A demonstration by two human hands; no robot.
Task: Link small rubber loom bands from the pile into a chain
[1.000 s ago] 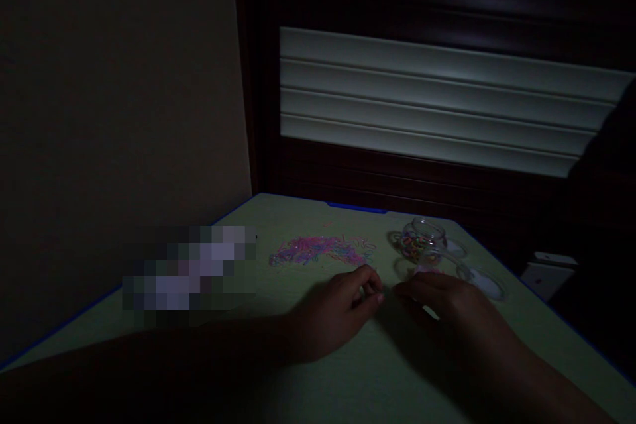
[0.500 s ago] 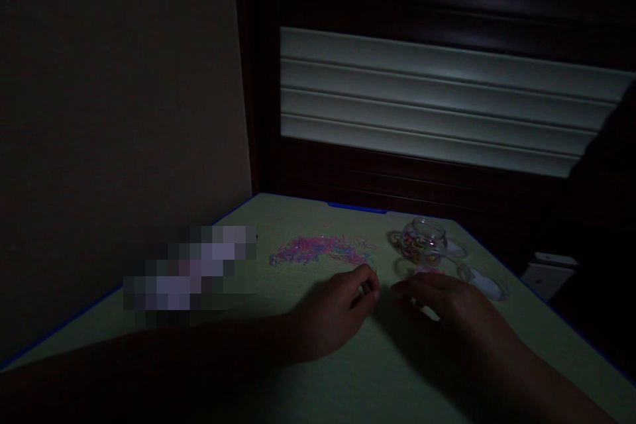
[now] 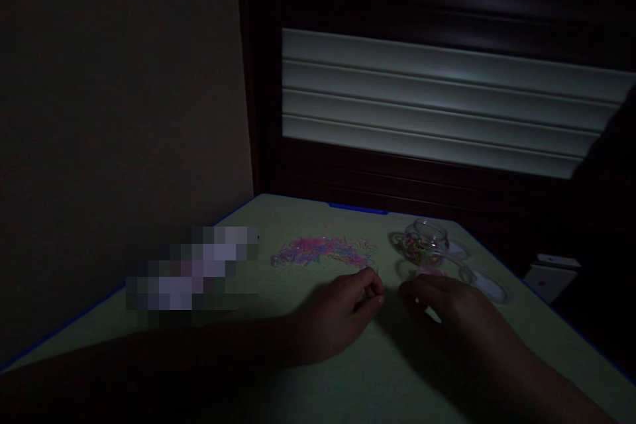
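Note:
My left hand [image 3: 340,315] is low over the table, its fingers curled and thumb drawn in toward the index finger. Opposite it, my right hand [image 3: 460,311] has its fingertips bent down together. A small gap separates the two hands; anything held in either is too small or dark to make out. Just beyond my left hand lies a loose pile of small elastic bands [image 3: 318,250], mostly pink and purple. Behind my right hand stands a clear open jar [image 3: 426,242] with multicoloured bands inside. A few pinkish bands [image 3: 432,271] lie by my right fingers.
Clear round lid-like pieces [image 3: 489,285] lie right of the jar. A blurred-out pale object [image 3: 193,271] rests at the table's left. The pale green table [image 3: 308,391] has a blue edge, with a wall at left and slatted panel [image 3: 422,103] behind. The light is dim.
Both hands have shifted very slightly to the right, keeping a similar gap between them. The bands and jar stay where they were; the view itself has moved a touch.

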